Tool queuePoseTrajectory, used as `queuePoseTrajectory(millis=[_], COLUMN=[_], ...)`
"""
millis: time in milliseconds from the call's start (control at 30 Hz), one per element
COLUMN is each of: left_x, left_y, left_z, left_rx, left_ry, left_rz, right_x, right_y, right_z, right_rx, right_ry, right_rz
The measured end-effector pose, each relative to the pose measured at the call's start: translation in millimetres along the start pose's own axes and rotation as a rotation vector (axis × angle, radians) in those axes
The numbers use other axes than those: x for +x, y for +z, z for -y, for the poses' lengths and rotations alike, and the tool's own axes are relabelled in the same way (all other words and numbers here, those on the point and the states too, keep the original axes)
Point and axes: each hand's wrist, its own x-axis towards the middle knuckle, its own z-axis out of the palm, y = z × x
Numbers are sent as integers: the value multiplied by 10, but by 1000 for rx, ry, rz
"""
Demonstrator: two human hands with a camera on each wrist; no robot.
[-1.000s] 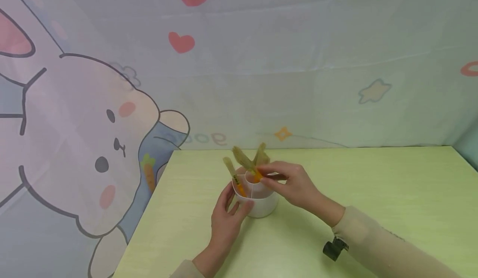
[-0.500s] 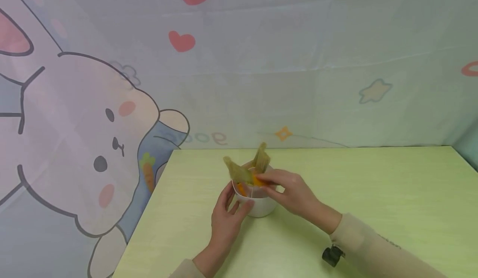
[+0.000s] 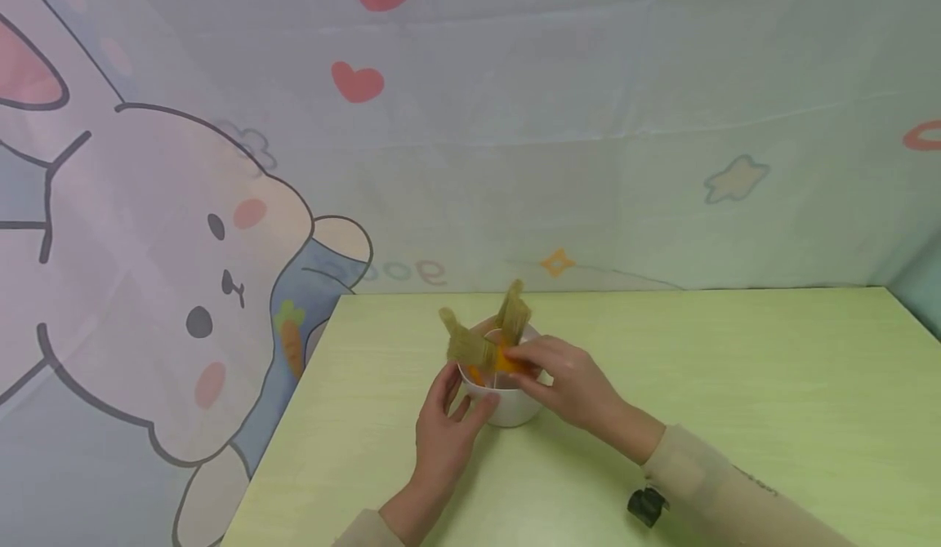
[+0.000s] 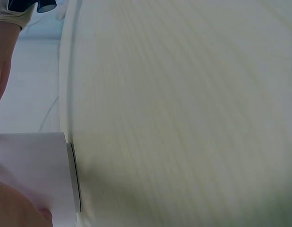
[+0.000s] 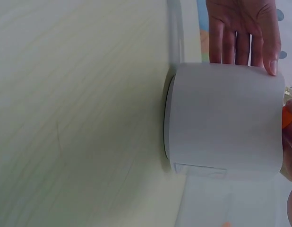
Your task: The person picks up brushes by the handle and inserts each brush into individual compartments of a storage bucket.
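A round white pen holder [image 3: 512, 413] with inner dividers stands upright on the table. My left hand [image 3: 444, 439] holds its left side, thumb in front and fingers around the wall. Above the opening, my right hand [image 3: 575, 385] pinches the orange end of a flat, brush-like piece [image 3: 470, 350]; its olive-yellow part points left over the rim. A similar olive-yellow piece [image 3: 514, 315] stands at the back of the holder. Low in the left compartment shows an orange end [image 3: 476, 376], its upper part hidden. In the right wrist view, the holder [image 5: 226, 113] fills the middle.
The pale green table [image 3: 735, 384] spreads around the holder. A fabric backdrop [image 3: 551, 122] with a printed rabbit [image 3: 250, 286] hangs behind and left. A small black device [image 3: 647, 506] hangs under the right sleeve [image 3: 720, 482].
My right hand has moved slightly down with the brush-like piece, which has swung left and turned its broad face to view. It now overlaps the slim piece in the left compartment. My left hand stays put.
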Motion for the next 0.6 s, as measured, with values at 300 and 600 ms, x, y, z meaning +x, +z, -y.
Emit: queuePoseTrajectory(millis=[300,600], left_x=[0,17], left_y=[-10,-6], left_z=[25,30], left_rx=[-30,-16], left_ry=[9,6], left_rz=[5,-5], right_x=[40,49], right_y=[53,-98], right_z=[-5,14], right_rx=[-25,6], right_ry=[-6,8], right_rz=[65,98])
